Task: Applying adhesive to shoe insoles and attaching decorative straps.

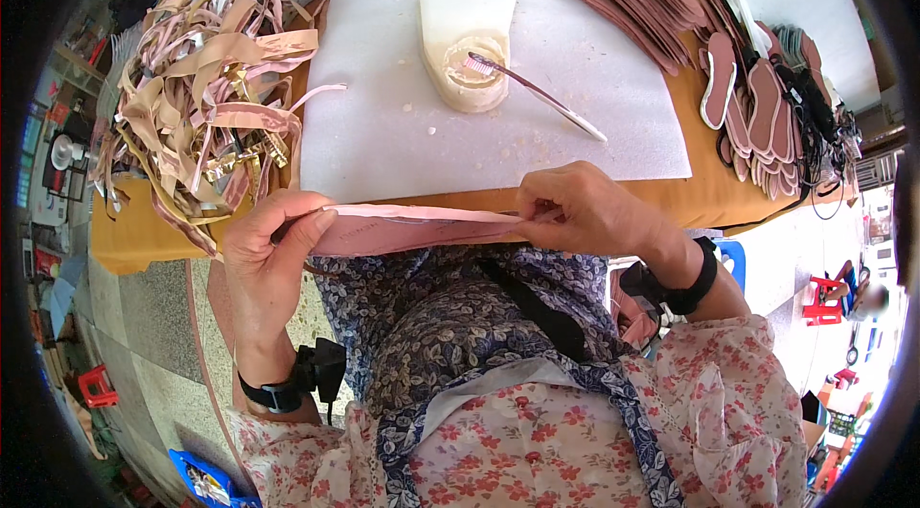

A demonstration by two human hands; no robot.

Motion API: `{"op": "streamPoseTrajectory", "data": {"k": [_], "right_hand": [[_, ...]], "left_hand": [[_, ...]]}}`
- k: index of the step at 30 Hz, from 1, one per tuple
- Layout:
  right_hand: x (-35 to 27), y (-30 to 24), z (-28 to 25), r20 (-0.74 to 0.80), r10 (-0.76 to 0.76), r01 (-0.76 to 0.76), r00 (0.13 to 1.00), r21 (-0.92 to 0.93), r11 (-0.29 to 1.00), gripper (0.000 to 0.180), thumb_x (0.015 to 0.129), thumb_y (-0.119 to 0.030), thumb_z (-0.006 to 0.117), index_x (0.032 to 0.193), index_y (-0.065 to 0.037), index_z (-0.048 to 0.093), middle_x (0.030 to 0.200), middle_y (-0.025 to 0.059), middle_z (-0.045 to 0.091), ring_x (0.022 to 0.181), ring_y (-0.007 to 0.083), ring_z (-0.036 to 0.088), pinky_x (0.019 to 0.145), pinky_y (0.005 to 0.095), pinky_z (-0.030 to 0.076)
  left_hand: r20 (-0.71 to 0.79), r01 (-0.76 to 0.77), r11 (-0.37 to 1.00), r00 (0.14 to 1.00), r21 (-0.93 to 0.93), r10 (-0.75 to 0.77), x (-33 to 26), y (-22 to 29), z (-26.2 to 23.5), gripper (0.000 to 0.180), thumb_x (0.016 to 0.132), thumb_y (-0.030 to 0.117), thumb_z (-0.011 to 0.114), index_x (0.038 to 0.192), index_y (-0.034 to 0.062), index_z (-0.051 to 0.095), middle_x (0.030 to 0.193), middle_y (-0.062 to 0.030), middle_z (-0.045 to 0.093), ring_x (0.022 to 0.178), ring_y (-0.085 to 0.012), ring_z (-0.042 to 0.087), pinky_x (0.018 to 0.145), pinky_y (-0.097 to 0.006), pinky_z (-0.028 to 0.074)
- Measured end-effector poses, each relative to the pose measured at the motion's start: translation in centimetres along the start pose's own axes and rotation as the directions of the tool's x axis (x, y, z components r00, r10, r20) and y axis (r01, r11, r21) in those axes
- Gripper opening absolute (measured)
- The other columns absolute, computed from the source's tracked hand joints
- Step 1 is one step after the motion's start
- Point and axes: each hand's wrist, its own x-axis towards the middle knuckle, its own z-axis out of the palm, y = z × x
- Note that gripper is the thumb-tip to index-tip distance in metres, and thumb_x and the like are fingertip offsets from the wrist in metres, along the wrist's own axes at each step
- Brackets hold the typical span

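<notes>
A long pink insole [412, 232] stretches between my two hands, just off the near edge of the table. Its pale upper edge faces up and a line of stitching or marking runs along the side toward me. My left hand [273, 244] pinches the left end, thumb in front. At the other end my right hand [580, 211] is closed on the edge with curled fingers. Beyond them stands a whitish glue bottle [467, 10] with an open cup-like spout at its foot. A toothbrush [541, 98] rests with its bristles at the spout's opening.
A white foam sheet [364, 125] covers the middle of the orange-topped table [134, 230]. Tangled tan and pink straps with gold buckles [220, 96] heap at the left. Stacked brown insoles [628, 0] lie at the far right, with white-edged insoles [719, 81] beside them.
</notes>
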Motion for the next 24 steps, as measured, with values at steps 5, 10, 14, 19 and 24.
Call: {"op": "streamPoseTrajectory", "data": {"k": [5,10,14,19,24], "right_hand": [[-0.4,-0.6,0.8,-0.081,0.053,-0.041,0.995,0.144,0.989,0.019,0.079,-0.015,0.072,0.082,0.000,0.060,0.063,0.0126,0.060,0.053,0.0221,0.058,0.051,0.0317,0.045],[-0.5,-1.5,0.4,-0.019,0.243,-0.225,0.970,0.312,0.923,0.018,0.084,-0.014,0.070,0.084,0.001,0.061,0.064,0.0026,0.057,0.060,0.0065,0.050,0.051,0.0250,0.042],[-0.7,-1.9,0.5,0.040,0.277,-0.267,0.960,0.435,0.860,0.017,0.087,-0.014,0.068,0.082,0.001,0.060,0.070,-0.0022,0.059,0.063,0.0031,0.047,0.052,0.0235,0.040],[-1.2,-2.0,1.1,0.011,0.146,-0.141,0.989,0.319,0.937,0.014,0.083,-0.010,0.069,0.082,0.000,0.060,0.069,0.0021,0.057,0.061,0.0117,0.052,0.055,0.0276,0.043],[-1.2,-1.5,2.3,-0.072,-0.104,0.110,0.992,0.089,0.990,0.013,0.078,-0.009,0.069,0.079,-0.002,0.058,0.071,0.0099,0.056,0.064,0.0281,0.057,0.058,0.0364,0.046]], "left_hand": [[-0.042,0.020,1.000,0.999,0.006,-0.020,-0.1,-0.1,0.0,0.009,0.082,-0.004,0.066,0.091,-0.0035,0.066,0.082,-0.0034,0.064,0.075,-0.0081,0.055,0.069,-0.020,0.043],[-0.061,0.035,0.999,0.998,0.016,-0.034,-0.3,0.0,-0.2,0.008,0.082,-0.004,0.065,0.091,-0.0036,0.066,0.082,-0.0029,0.064,0.074,-0.0077,0.054,0.068,-0.020,0.042],[-0.042,-0.046,0.999,0.998,0.012,0.046,-0.3,0.7,0.0,0.008,0.082,-0.004,0.065,0.091,-0.0032,0.066,0.082,-0.0038,0.064,0.074,-0.0079,0.054,0.067,-0.020,0.042],[-0.031,-0.201,0.961,0.977,0.188,0.211,-0.2,0.8,0.0,0.008,0.081,-0.002,0.066,0.089,-0.0014,0.066,0.080,-0.0054,0.065,0.073,-0.0127,0.058,0.074,-0.025,0.045],[-0.064,-0.330,0.866,0.923,0.375,0.379,-0.2,1.0,0.6,0.009,0.079,0.002,0.069,0.088,0.0022,0.069,0.077,-0.0070,0.065,0.073,-0.0217,0.061,0.089,-0.039,0.045]]}}
